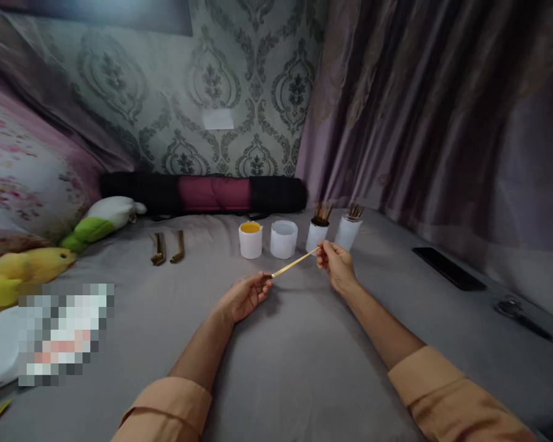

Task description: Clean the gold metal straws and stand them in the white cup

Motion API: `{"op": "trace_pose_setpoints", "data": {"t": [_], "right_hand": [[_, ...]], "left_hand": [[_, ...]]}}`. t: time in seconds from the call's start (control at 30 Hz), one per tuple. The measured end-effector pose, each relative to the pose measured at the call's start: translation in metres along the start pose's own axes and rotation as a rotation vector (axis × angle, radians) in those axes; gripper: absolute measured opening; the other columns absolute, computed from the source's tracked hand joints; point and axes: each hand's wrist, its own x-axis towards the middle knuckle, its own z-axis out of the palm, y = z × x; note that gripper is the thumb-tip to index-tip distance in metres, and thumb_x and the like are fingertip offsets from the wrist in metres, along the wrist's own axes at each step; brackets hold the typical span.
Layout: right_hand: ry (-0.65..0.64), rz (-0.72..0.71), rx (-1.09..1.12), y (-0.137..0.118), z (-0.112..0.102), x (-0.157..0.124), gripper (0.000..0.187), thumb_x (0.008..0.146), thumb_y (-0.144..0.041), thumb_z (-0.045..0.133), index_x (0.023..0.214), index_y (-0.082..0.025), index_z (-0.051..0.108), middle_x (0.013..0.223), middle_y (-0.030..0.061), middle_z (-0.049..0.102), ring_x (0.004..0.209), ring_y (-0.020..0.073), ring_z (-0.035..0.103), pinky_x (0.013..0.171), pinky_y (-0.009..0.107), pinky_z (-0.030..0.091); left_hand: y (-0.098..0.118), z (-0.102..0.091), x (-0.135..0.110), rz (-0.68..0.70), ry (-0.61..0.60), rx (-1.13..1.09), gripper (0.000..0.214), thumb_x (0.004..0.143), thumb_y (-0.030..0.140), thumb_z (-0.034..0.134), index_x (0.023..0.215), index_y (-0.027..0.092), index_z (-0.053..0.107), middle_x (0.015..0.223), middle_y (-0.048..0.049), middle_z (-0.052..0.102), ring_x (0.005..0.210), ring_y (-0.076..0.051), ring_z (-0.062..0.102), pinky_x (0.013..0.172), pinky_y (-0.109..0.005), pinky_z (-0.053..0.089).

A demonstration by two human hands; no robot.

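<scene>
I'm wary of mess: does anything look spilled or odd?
Nothing looks spilled around the yellow-filled cup, and the held stick looks straight. Only a pixelated patch at left looks odd, its blocks hiding what lies there.

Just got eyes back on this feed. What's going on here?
A person holds a thin yellow stick slanted between both hands, over a gray cloth. The bare left hand grips its lower end, the bare right hand its upper end. Beyond stand a round white cup with orange-yellow contents, a plain round white cup, and two white cups holding thin brown sticks.
</scene>
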Motion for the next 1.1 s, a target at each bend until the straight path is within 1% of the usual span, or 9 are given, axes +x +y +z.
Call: {"op": "trace_pose_setpoints", "data": {"t": [0.13,0.3,0.5,0.73,0.83,0.9,1.1], "right_hand": [[0.023,-0.015,-0.001,-0.01,-0.005,0.001,0.029,0.067,-0.042,0.061,0.072,-0.014,0.057,0.057,-0.0017,0.054,0.043,0.0055,0.046,0.037,0.018,0.036],[0.065,-0.049,0.0,-0.029,-0.021,0.007,0.027,0.067,-0.04,0.062,0.072,-0.014,0.058,0.056,-0.0022,0.054,0.042,0.0055,0.046,0.036,0.017,0.036],[0.182,-0.108,-0.008,-0.065,-0.046,0.018,0.023,0.068,-0.037,0.062,0.07,-0.015,0.058,0.054,-0.0025,0.053,0.041,0.0048,0.046,0.035,0.016,0.037],[0.282,-0.193,0.004,-0.109,-0.077,0.032,0.014,0.077,-0.026,0.055,0.068,-0.015,0.058,0.054,-0.0023,0.053,0.04,0.0043,0.047,0.034,0.014,0.037],[0.304,-0.226,-0.005,-0.125,-0.086,0.036,0.017,0.08,-0.022,0.05,0.068,-0.015,0.058,0.054,-0.0019,0.053,0.041,0.0044,0.047,0.034,0.014,0.038],[0.345,-0.254,-0.018,-0.135,-0.092,0.038,0.019,0.082,-0.02,0.047,0.068,-0.014,0.058,0.053,-0.0019,0.053,0.04,0.0046,0.047,0.034,0.015,0.038],[0.418,-0.368,-0.036,-0.161,-0.105,0.052,0.019,0.082,-0.017,0.046,0.068,-0.011,0.057,0.052,-0.0012,0.052,0.039,0.0053,0.047,0.033,0.016,0.038]], "left_hand": [[0.001,0.002,-0.001,0.002,0.01,0.011,0.015,0.079,0.015,0.051,0.09,0.007,0.056,0.07,-0.0057,0.058,0.054,-0.005,0.052,0.05,-0.015,0.046],[0.001,0.002,0.0,0.012,0.039,-0.003,0.015,0.078,0.014,0.051,0.091,0.007,0.056,0.07,-0.0052,0.058,0.054,-0.006,0.052,0.05,-0.016,0.046],[0.0,-0.001,0.0,0.017,0.048,-0.01,0.015,0.078,0.013,0.051,0.091,0.008,0.056,0.071,-0.0049,0.058,0.054,-0.006,0.053,0.049,-0.015,0.045],[0.001,0.0,-0.001,0.028,0.051,-0.009,0.015,0.078,0.012,0.051,0.09,0.007,0.056,0.071,-0.0048,0.057,0.054,-0.005,0.052,0.049,-0.015,0.045],[0.001,0.0,0.0,0.026,0.047,-0.01,0.015,0.078,0.012,0.051,0.091,0.007,0.056,0.071,-0.0046,0.057,0.054,-0.005,0.052,0.049,-0.015,0.045],[0.001,0.0,0.0,0.025,0.045,-0.01,0.015,0.077,0.012,0.051,0.091,0.007,0.056,0.071,-0.0045,0.057,0.054,-0.005,0.052,0.049,-0.015,0.045],[-0.001,-0.003,0.0,0.038,0.039,-0.013,0.014,0.078,0.011,0.051,0.089,0.007,0.057,0.07,-0.0044,0.057,0.054,-0.005,0.052,0.048,-0.015,0.045]]}}
